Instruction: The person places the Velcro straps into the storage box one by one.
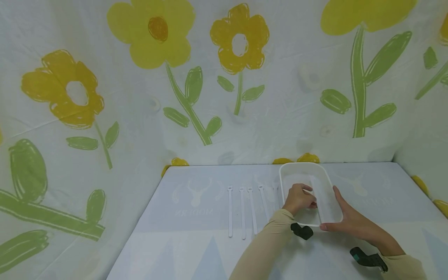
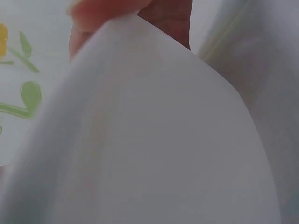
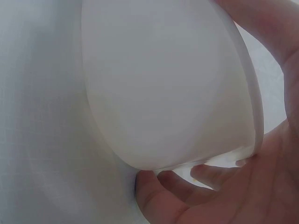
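A white rectangular plastic box (image 1: 331,194) stands open at the top on the table's right half. My right hand (image 1: 360,223) grips its near right corner, thumb on the near side and fingers along the right side. The right wrist view shows those fingers (image 3: 163,198) against the box wall (image 3: 159,84). My left hand (image 1: 300,199) reaches over the rim with bent fingers inside the box; whether they hold anything is hidden. In the left wrist view, the box's outer wall (image 2: 163,126) covers most of that hand. Left of the box lie several white cable ties (image 1: 230,212), roughly side by side.
The table (image 1: 154,241) has a pale printed cover. Behind it and at the sides hangs a white cloth (image 1: 287,116) with yellow flowers. A dark wrist device (image 1: 301,231) sits at the left wrist, another dark device (image 1: 367,258) at the right.
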A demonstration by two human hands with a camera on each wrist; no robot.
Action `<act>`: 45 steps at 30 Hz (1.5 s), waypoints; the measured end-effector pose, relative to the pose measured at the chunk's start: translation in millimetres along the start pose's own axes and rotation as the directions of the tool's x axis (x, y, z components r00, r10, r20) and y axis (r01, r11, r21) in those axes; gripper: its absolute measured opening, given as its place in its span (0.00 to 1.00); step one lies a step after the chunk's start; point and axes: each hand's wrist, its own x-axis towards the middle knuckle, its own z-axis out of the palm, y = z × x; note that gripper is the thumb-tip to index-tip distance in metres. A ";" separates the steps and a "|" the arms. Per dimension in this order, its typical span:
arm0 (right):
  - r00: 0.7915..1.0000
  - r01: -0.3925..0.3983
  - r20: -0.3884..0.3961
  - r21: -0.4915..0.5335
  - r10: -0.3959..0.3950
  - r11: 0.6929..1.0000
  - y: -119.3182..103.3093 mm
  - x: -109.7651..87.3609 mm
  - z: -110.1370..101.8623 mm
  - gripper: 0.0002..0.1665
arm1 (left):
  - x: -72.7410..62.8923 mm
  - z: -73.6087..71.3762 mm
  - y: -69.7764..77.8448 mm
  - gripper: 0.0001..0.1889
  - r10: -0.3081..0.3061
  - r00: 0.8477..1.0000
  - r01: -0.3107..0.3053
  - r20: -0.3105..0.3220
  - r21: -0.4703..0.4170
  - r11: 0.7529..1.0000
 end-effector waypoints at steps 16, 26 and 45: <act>1.000 0.018 -0.001 -0.007 -0.018 1.000 0.2 0.6 0.0 0.82 | -1.6 -0.1 0.2 0.11 -0.005 1.000 0.005 -0.001 0.036 0.999; 1.000 0.005 0.008 -0.006 -0.005 1.000 -1.0 0.3 -1.1 0.82 | -1.9 1.1 0.3 0.11 -0.018 1.000 0.019 -0.012 0.056 0.998; 1.000 0.002 0.005 -0.021 -0.002 1.000 -1.4 0.3 -0.7 0.82 | -2.0 1.9 0.9 0.11 -0.030 0.999 0.032 -0.018 0.094 0.995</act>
